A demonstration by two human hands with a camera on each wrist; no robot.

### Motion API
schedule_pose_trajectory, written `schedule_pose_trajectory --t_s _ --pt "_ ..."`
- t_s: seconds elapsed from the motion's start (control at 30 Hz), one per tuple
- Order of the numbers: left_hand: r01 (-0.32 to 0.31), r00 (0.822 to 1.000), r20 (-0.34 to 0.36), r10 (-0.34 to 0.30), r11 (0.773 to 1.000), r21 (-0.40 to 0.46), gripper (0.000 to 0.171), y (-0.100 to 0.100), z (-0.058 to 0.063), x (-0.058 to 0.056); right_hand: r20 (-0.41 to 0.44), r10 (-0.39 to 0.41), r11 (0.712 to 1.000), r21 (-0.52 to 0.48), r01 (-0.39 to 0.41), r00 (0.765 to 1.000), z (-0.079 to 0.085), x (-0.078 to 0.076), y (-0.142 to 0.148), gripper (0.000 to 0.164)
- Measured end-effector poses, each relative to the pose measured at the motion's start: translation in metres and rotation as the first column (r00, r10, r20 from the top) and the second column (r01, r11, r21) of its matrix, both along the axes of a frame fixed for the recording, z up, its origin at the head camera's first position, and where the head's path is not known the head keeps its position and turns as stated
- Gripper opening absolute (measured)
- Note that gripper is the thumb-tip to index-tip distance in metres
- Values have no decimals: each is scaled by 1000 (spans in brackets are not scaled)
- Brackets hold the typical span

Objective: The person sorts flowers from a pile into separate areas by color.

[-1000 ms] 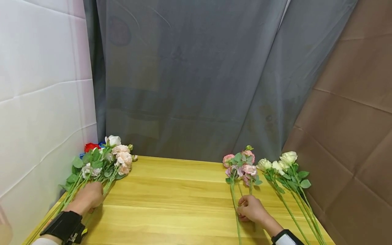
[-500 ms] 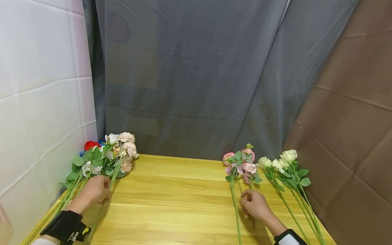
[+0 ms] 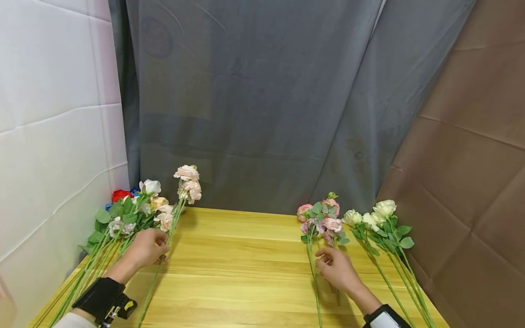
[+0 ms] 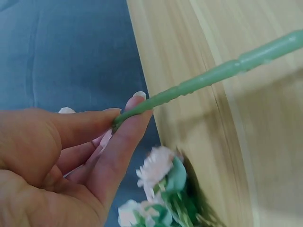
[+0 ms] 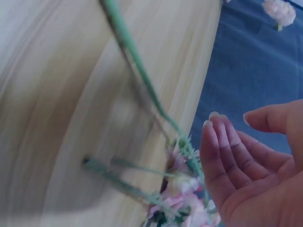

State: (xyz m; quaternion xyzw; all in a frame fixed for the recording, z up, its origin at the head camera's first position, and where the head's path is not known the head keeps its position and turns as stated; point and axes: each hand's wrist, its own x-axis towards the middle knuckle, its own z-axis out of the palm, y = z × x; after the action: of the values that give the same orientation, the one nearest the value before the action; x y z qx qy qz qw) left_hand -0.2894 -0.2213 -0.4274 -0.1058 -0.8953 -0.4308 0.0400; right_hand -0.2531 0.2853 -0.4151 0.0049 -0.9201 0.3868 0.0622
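My left hand [image 3: 146,248] pinches the green stem [image 4: 199,82] of a pale peach artificial flower [image 3: 188,182] between thumb and fingers. The blossoms stand up against the grey curtain, lifted above the pile. My right hand [image 3: 337,269] is over the pink flowers' stems at the right, fingers loosely bent. In the right wrist view that hand [image 5: 251,165] holds nothing, with a gap between thumb and fingertips. The pink flowers [image 3: 328,223] lie just beyond it on the table, their stems [image 5: 137,189] beside the fingers.
A pile of white, peach, red and blue flowers [image 3: 127,218] lies along the left edge by the white cloth wall [image 3: 61,136]. Cream roses [image 3: 383,210] with long stems lie along the right edge by the brown cloth [image 3: 471,182]. A grey curtain [image 3: 246,114] backs the wooden table [image 3: 238,269].
My left hand has drawn the peach flower out of the left pile, moving it up and right. My right hand has shifted slightly upward, staying near the pink flowers, which lie still.
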Motion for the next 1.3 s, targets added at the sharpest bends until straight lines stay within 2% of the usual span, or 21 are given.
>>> schedule_pose_trajectory --t_s 0.3,0.5,0.7,0.87,1.17,1.3 --pt "32 995 -93 -29 999 26 17 33 4 -10 -44 189 981 55 -186 981 3 -8 -20 23" --pt "56 990 -133 -46 996 74 16 57 9 -15 -47 268 962 64 -265 962 2 -12 -40 23" --pt "63 995 -91 -48 985 161 11 81 12 -16 -47 356 934 40 -354 933 2 -14 -61 25" --pt "75 995 -87 -57 975 211 11 99 15 -17 0 422 907 3 -422 907 1 -16 -76 31" --pt "147 988 -94 -124 943 299 13 130 17 -16 58 483 874 -93 -477 874 1 -14 -99 37" --pt "177 983 -108 -150 931 318 13 142 16 -17 68 494 868 -94 -488 867 0 -14 -110 40"
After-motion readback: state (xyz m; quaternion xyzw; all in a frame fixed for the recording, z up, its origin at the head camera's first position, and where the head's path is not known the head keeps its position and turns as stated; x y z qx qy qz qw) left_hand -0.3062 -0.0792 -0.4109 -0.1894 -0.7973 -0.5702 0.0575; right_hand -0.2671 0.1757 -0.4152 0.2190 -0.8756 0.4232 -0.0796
